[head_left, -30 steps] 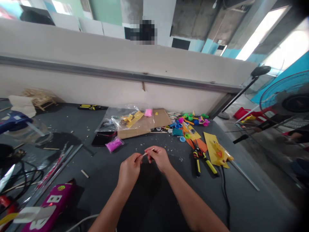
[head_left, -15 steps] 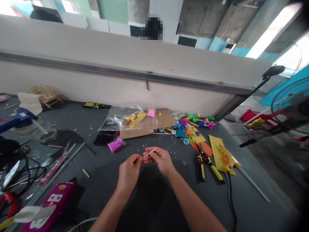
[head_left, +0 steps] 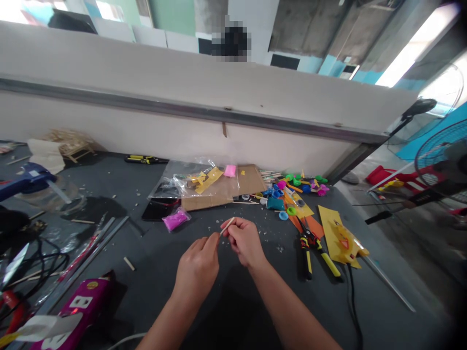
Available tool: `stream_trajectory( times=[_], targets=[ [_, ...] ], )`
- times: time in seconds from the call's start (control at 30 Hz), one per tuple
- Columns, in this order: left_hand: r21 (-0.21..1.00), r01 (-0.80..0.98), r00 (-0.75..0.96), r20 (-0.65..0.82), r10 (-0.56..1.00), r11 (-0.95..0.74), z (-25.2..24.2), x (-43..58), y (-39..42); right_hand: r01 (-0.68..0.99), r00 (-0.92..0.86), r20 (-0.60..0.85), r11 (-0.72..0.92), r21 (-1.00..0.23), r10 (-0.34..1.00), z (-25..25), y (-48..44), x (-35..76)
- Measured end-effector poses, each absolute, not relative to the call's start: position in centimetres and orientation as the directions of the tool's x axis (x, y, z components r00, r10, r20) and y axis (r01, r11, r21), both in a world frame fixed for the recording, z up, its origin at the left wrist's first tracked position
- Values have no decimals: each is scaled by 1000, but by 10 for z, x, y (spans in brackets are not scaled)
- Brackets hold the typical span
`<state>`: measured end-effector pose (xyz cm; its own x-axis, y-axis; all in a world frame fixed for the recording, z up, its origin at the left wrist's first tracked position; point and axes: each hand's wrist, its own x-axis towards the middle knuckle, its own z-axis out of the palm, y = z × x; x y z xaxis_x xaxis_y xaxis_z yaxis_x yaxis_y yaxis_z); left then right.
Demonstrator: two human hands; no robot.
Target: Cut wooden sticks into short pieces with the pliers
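A short, pale wooden stick point(head_left: 227, 225) is held up between my two hands above the dark table point(head_left: 156, 287). My left hand point(head_left: 200, 260) pinches its lower end, with the back of the hand toward me and the fingertips partly hidden. On the upper part, the thumb and fingers of my right hand point(head_left: 245, 239) are closed round it. Small pale scraps lie on the table just beyond the hands. A bag of purple material point(head_left: 176, 218) lies ahead of my left hand. To the right of my right hand are yellow-and-black cutters point(head_left: 317, 245) with their handles spread.
A yellow glue gun point(head_left: 346, 243) with a black cord lies at the right. Colourful plastic pieces point(head_left: 292, 187), cardboard point(head_left: 207, 201) and clear bags stand along the back. A purple power strip point(head_left: 82, 308) and metal rods point(head_left: 87, 257) occupy the left. A white partition point(head_left: 164, 131) bounds the table.
My left hand has turned over more, its back now toward me, and its fingers cover more of the stick's lower end. The stick points more steeply upward. The view has shifted slightly.
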<state>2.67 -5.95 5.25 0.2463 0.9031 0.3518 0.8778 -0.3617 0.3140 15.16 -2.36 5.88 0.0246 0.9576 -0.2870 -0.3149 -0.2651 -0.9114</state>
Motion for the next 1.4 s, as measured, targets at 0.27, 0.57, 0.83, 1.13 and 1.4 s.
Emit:
stream_trajectory(
  times=[0.27,0.57,0.83,1.13,1.4],
  targets=[
    [658,704,206,169,964,-266,41,38,-31,-420,-65,-245,-249,-873,967,42,-11,174],
    [811,573,177,20,984,-120,28,35,-27,-341,-50,-225,-228,-912,973,19,-5,174],
    [964,160,284,-249,926,210,26,37,-25,-321,-21,-213,-208,-924,977,19,-5,175],
    [783,-384,440,-311,843,489,30,34,-26,135,92,-74,-86,-987,993,9,1,185],
    [847,-352,209,-344,915,399,22,36,-22,666,239,399,150,-731,886,11,2,206]
  ],
)
